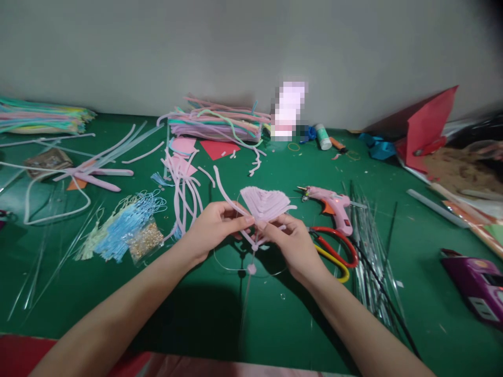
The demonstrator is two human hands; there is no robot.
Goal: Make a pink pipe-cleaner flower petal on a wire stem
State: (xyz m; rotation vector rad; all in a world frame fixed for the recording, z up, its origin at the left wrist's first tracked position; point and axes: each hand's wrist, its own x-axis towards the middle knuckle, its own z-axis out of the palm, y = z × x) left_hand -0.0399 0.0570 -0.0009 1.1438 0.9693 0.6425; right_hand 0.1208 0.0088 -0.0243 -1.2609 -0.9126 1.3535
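Note:
A pale pink fan-shaped piece of pipe cleaners (265,201) is held over the table between my two hands. My left hand (216,228) pinches its lower left side, where a long loose pipe cleaner (223,188) sticks up to the left. At the lower right side, my right hand (291,242) has its thumb and fingers closed on the same piece. Below the fingers, pink strands meet at a point, and a thin clear stick with a small pink knob (251,269) runs down toward me. My fingers hide part of the join.
A pink hot glue gun (332,204) and red-and-yellow-handled scissors (340,251) lie to the right, beside clear sticks (371,262). Leftward are blue tassels (129,225) and a bag of beads (145,240). Pipe cleaner bundles (216,128) line the wall. A purple device (475,288) sits far right.

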